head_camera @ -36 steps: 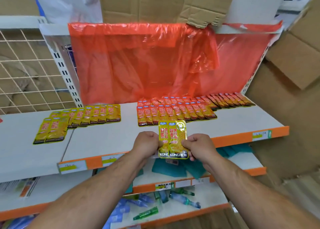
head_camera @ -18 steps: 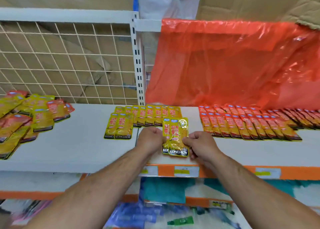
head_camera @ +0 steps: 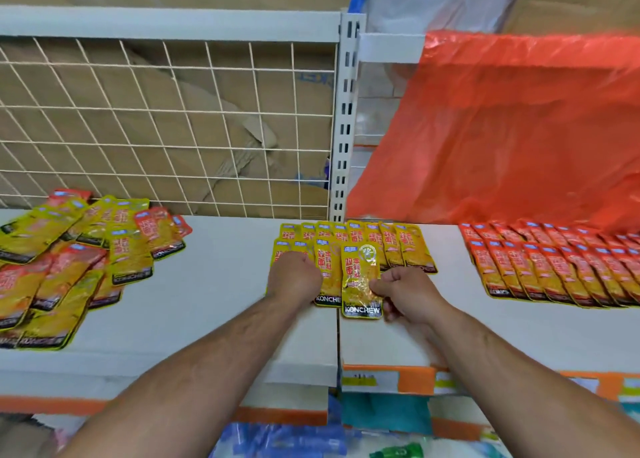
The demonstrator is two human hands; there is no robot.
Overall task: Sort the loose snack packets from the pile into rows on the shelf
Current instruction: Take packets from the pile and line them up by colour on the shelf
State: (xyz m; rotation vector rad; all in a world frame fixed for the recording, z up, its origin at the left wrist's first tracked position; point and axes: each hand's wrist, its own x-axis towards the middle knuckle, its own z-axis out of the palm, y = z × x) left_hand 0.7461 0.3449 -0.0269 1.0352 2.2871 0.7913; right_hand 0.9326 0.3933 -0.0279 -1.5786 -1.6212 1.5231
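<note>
Where the two white boards of the shelf (head_camera: pixel 214 284) meet, the right hand (head_camera: pixel 408 294) pinches a yellow packet (head_camera: pixel 358 284) by its right edge, thumb on the front and fingers curled behind. The packet's dark bottom band reads "KONCHEW" in white. Above that are red Chinese characters, a small blue tag at the top left and a pale round seal at the top right, all too small to read. It sits at the front of the yellow rows (head_camera: pixel 408 246), overlapping its neighbour (head_camera: pixel 327 277), whose band shows "KONCHE" before it is covered. The left hand (head_camera: pixel 294 277) is curled into a fist on the left end of those rows, its fingers hidden, so I cannot tell whether it grips anything. To the right, well apart, the red rows (head_camera: pixel 554 270) lie in two overlapping lines with the same dark bands, blurred. On the far left is the loose pile (head_camera: pixel 69 260) of mixed yellow and red packets, and "KONCHEW" is legible on a few. A yellow price tag (head_camera: pixel 360 379) sits on the orange edge strip (head_camera: pixel 415 379), its print unreadable. Behind the pile stands wire mesh (head_camera: pixel 173 128) with cardboard (head_camera: pixel 214 118) behind it, and a red plastic sheet (head_camera: pixel 519 128) hangs behind the red rows.
</note>
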